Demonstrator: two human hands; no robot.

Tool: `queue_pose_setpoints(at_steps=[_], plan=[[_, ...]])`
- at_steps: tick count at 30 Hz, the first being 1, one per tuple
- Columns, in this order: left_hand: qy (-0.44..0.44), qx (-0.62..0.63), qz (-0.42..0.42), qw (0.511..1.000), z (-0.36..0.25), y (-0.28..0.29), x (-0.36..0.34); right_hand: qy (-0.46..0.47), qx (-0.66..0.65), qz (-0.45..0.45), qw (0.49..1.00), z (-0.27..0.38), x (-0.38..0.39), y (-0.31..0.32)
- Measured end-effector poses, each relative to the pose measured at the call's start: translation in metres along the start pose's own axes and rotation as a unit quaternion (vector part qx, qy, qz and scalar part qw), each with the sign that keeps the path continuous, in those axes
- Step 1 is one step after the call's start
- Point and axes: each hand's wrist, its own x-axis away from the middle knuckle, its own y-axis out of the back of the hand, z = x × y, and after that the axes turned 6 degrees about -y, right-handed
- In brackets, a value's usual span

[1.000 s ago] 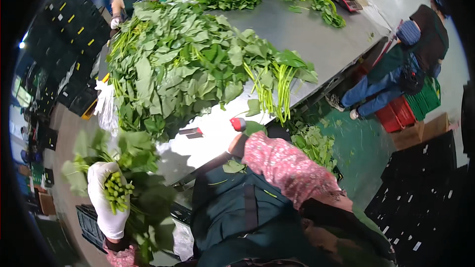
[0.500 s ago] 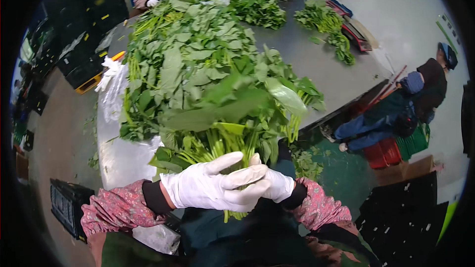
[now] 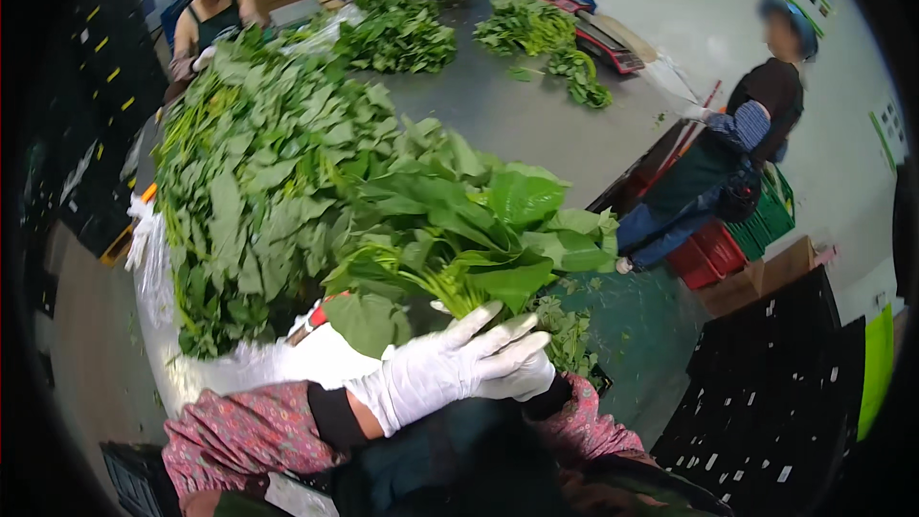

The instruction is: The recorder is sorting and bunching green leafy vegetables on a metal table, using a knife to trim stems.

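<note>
A bunch of leafy greens stands in front of me, leaves pointing away and stems toward my body. My right hand, in a white glove, is closed around the stems, partly hidden behind my left. My left hand, also gloved, lies across the stems and my right hand with its fingers stretched out and apart. The lower stem ends are hidden between the hands. Beyond the bunch, a large heap of the same greens covers the left side of the metal table.
A red-and-grey tool lies at the heap's near edge. Clear plastic hangs along the table's left side. Smaller green piles lie at the back beside a red scale-like device. Co-workers stand at the far side; another person stands right, near red and green crates.
The view has turned, so the heap sits further left. The bunch's leaves now lean to the right. My left fingers have straightened from curling over the stems. The tool has come into sight.
</note>
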Motion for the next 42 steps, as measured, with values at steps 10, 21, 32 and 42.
queue_pose_setpoints(at_steps=[10,21,32,42], plan=[[0.098,0.189,0.045,0.976,-0.003,-0.076,0.000,0.369,0.683,-0.299,0.555,0.080,0.033,-0.045],[0.200,0.296,0.110,0.928,-0.002,-0.163,0.025,0.437,0.836,-0.326,0.069,0.369,0.025,-0.049],[0.237,0.357,0.072,0.900,-0.001,-0.178,0.032,0.089,0.803,-0.527,-0.264,0.508,-0.238,-0.081],[0.262,0.354,0.051,0.896,-0.002,-0.175,0.025,0.306,0.868,-0.366,-0.136,0.455,-0.185,-0.112]])
